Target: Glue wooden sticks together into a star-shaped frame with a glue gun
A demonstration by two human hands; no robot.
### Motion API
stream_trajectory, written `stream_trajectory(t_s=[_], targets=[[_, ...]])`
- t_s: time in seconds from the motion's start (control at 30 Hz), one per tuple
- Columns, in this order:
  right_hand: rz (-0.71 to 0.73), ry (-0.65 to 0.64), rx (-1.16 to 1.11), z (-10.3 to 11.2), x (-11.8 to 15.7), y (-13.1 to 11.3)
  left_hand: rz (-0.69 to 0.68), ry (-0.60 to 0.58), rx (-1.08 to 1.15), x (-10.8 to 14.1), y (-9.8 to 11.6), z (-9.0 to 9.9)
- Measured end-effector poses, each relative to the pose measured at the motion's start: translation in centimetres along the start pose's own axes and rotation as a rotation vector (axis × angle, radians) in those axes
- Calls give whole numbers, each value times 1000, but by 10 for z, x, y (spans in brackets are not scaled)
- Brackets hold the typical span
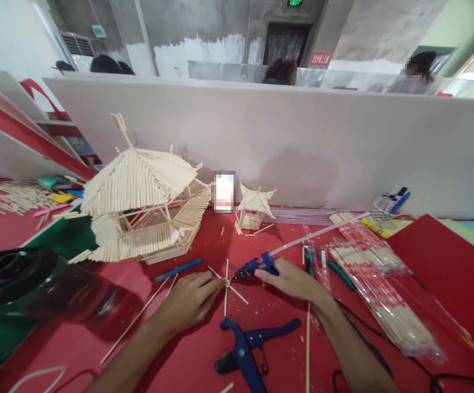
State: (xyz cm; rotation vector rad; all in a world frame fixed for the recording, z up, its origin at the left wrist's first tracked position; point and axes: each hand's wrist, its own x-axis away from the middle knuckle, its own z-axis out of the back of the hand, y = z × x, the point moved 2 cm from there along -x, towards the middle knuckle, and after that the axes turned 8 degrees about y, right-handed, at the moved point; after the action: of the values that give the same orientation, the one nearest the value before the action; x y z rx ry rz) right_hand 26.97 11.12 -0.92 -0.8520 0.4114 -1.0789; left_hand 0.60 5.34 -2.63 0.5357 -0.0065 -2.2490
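Observation:
My right hand (288, 279) is closed round a blue hot glue gun (257, 266), with a long clear glue stick (318, 229) running out of its back. The gun's nozzle points at the middle of a small star of wooden sticks (237, 293) lying on the red table. Fingers pressed together, my left hand (196, 297) holds the star at its centre from the left side; what the fingertips pinch there is partly hidden. A blue pen (178, 269) lies just beyond my left hand. Below the star rests a dark blue pipe cutter (245, 349).
A large stick-built pavilion (147, 202) stands at back left, a small one (257, 207) at centre. A dark bottle (48, 284) is on the left. Packs of chopsticks (384, 295), green-handled pliers (341, 274) and cables lie right. A white partition (261, 131) rises behind; people sit beyond.

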Motion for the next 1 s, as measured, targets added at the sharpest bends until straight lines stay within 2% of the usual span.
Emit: stream_trajectory(t_s=[0.33, 0.67, 1.0], targets=[[43, 29, 37, -1, -2, -4, 0, 18, 4, 1, 0, 0], [42, 30, 71, -1, -2, -5, 10, -31, -13, 0, 0, -1], [29, 37, 62, -1, -1, -6, 0, 12, 7, -1, 1, 1]])
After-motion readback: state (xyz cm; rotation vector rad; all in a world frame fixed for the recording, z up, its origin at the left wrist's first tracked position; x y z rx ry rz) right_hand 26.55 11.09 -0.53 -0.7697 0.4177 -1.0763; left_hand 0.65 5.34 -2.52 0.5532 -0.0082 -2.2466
